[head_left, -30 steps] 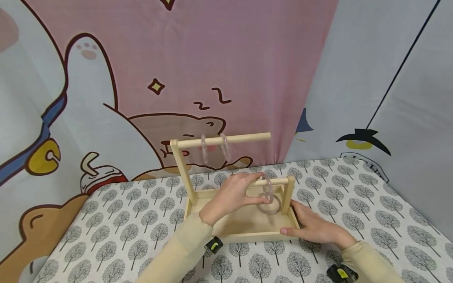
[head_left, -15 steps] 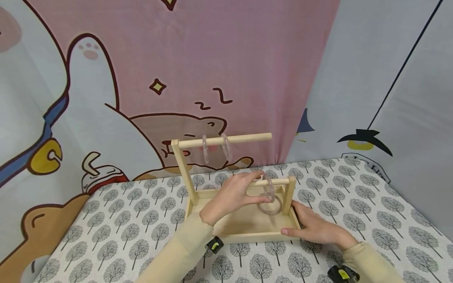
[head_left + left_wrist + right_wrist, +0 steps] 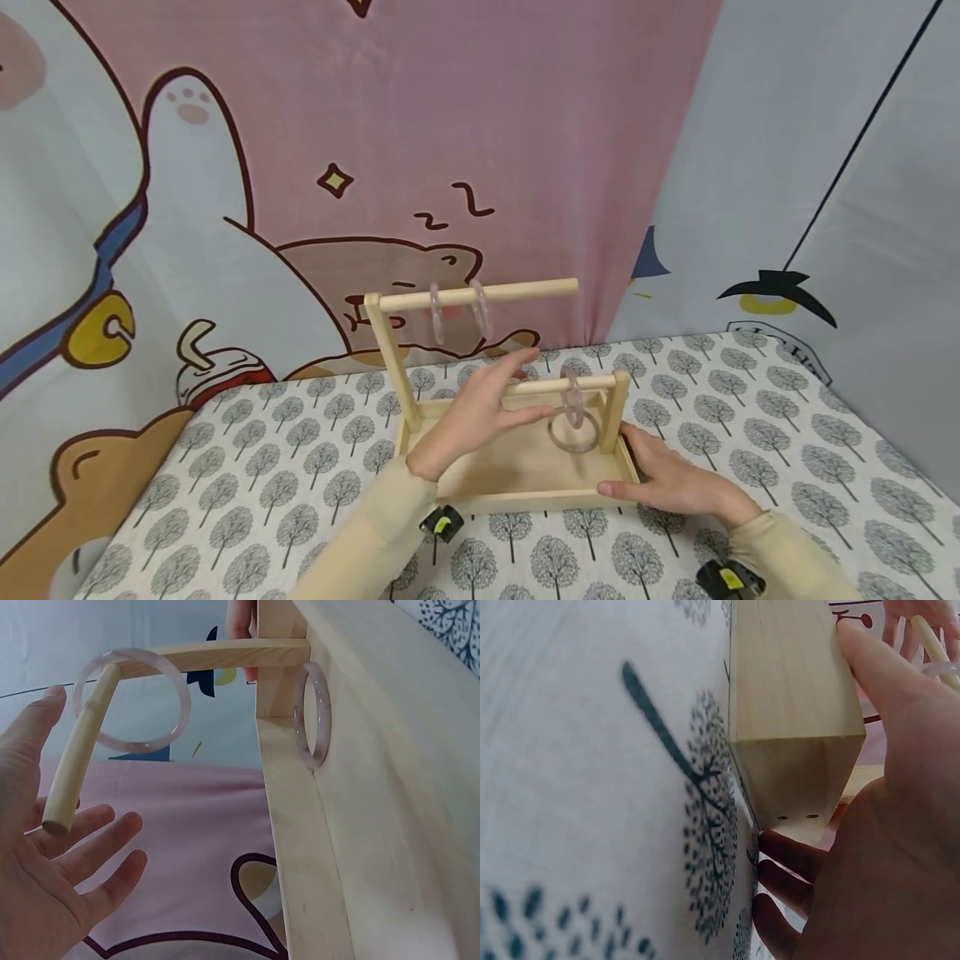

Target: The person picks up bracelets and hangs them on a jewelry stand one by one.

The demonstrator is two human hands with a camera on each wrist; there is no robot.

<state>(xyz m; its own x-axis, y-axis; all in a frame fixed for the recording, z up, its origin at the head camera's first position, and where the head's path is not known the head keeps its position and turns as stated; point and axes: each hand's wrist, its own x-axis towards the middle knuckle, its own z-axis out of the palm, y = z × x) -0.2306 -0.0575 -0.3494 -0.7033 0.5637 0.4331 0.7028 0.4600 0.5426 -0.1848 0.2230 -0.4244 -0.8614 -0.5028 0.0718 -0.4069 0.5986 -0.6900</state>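
Note:
A pale wooden bangle stand has a shallow tray base, a low bar and a taller bar. One translucent pinkish bangle hangs on the low bar near its post. Just left of it in the head view, my left hand spreads its thumb and fingers apart around the bar's free end, holding nothing. Another bangle leans inside the tray at the right. My right hand grips the tray's right end, thumb on the front rim and fingers along the end wall.
Two more bangles, a left one and a right one, hang on the taller bar. A tree-print cloth covers the table. Behind it hangs a pink and white cartoon curtain.
My left hand has let go of the bangle on the low bar and drawn back leftward, fingers opening. The bangle stays hanging there. My right hand keeps its hold on the tray.

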